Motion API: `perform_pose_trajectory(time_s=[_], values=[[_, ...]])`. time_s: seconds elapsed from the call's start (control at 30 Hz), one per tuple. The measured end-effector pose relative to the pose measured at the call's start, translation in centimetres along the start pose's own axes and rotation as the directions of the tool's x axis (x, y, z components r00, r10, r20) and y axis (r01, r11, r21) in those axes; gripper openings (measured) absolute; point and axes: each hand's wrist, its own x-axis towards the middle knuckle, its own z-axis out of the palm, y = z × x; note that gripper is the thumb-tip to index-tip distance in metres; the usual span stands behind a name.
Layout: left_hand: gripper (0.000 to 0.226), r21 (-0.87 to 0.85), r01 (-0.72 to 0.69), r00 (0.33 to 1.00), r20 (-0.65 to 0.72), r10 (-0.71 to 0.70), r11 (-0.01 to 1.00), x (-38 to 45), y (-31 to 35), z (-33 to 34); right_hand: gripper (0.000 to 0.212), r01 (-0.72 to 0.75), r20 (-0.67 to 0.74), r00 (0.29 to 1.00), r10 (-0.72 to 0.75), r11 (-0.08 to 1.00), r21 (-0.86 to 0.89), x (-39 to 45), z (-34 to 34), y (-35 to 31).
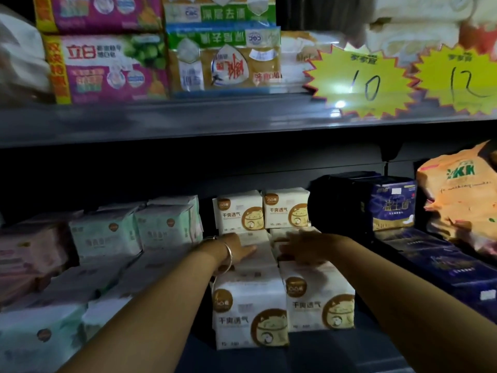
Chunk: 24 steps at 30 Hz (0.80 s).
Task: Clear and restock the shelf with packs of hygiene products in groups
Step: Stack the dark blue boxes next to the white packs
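I have both arms reaching into the lower shelf [336, 354], over the white packs [250, 313] with the gold cat print. These sit in two columns side by side, running from the near edge to the far wall, where two more stand upright on top. I judge the columns are kept tight so that this kind reads as one group, apart from the green packs [107, 232] on the left and the dark blue packs [392, 203] on the right.

My left hand [239, 247] lies on top of the left column, fingers straight and flat, released, gripping nothing. My right hand [304, 246] rests on the right column just beside it; it looks flat and relaxed too, though blur hides the fingertips. Pressing from above like this would let me slide or square the rows without pinching the soft wrappers, which would crumple.

The front packs stand at the shelf edge with labels facing out, so shoppers can read them. Whether I am about to pull these out or settle them in, I cannot tell.
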Motion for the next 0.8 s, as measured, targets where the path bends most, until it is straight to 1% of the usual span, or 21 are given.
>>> perform_pose_trajectory(time_s=[0.03, 0.07, 0.13, 0.17, 0.2, 0.23, 0.3, 0.33, 0.37, 0.4, 0.47, 0.6, 0.67, 0.8], values=[[0.054, 0.002, 0.005, 1.0, 0.017, -0.006, 1.0, 0.3, 0.0, -0.1, 0.041, 0.013, 0.0, 1.0, -0.013, 0.999, 0.046, 0.3, 0.2, -0.1], [0.047, 0.004, 0.019, 0.999, 0.03, -0.019, 1.0, 0.5, 0.1, -0.1, 0.039, 0.027, 0.01, 1.0, -0.028, 0.999, 0.044, 0.8, 0.4, 0.0], [0.045, -0.01, 0.067, 0.998, -0.002, -0.067, 0.998, 1.4, 0.0, -0.3, 0.038, 0.002, 0.071, 0.997, -0.008, 0.997, 0.077, 1.6, 0.2, 0.2], [0.046, -0.044, 0.083, 0.996, -0.034, -0.084, 0.996, 1.9, 0.0, -0.5, 0.039, -0.021, 0.056, 0.998, 0.012, 0.987, 0.159, 2.0, 0.1, 0.4], [0.048, -0.11, 0.091, 0.993, -0.067, -0.099, 0.99, 2.5, 0.0, -0.6, 0.042, -0.044, 0.006, 0.999, 0.044, 0.984, 0.173, 2.5, -0.2, 0.5], [0.051, -0.179, 0.091, 0.988, -0.107, -0.111, 0.98, 3.2, 0.0, -0.8, 0.045, -0.076, -0.069, 0.994, 0.087, 0.987, 0.14, 3.2, -0.7, 0.6], [0.055, -0.285, 0.09, 0.975, -0.168, -0.143, 0.954, 4.0, 0.2, -1.6, 0.055, -0.153, -0.28, 0.939, 0.198, 0.973, 0.173, 4.6, -1.6, 0.9], [0.055, -0.315, 0.1, 0.971, -0.178, -0.162, 0.944, 4.3, 0.2, -1.9, 0.061, -0.174, -0.332, 0.913, 0.238, 0.961, 0.213, 5.1, -2.2, 1.1], [0.056, -0.349, 0.106, 0.968, -0.177, -0.176, 0.931, 4.7, 0.1, -2.0, 0.068, -0.174, -0.356, 0.9, 0.252, 0.956, 0.235, 5.5, -2.4, 1.2], [0.057, -0.384, 0.099, 0.968, -0.175, -0.178, 0.918, 5.0, 0.0, -2.0, 0.074, -0.166, -0.354, 0.902, 0.248, 0.955, 0.246, 6.2, -2.6, 1.3], [0.062, -0.443, 0.073, 0.971, -0.174, -0.165, 0.894, 5.8, -0.2, -1.9, 0.074, -0.137, -0.335, 0.917, 0.217, 0.959, 0.249, 7.3, -2.7, 1.6], [0.079, -0.389, 0.037, 0.976, -0.182, -0.116, 0.92, 6.7, -0.3, -1.6, 0.067, -0.103, -0.357, 0.911, 0.204, 0.953, 0.284, 8.5, -2.1, 1.8], [0.077, -0.392, 0.034, 0.975, -0.187, -0.116, 0.92, 6.6, -0.3, -1.8, 0.064, -0.119, -0.359, 0.907, 0.218, 0.953, 0.278, 8.6, -2.1, 1.7], [0.086, -0.331, 0.059, 0.98, -0.158, -0.117, 0.942, 6.2, -0.1, -1.9, 0.065, -0.125, -0.349, 0.919, 0.182, 0.976, 0.179, 8.0, -2.2, 1.2]])
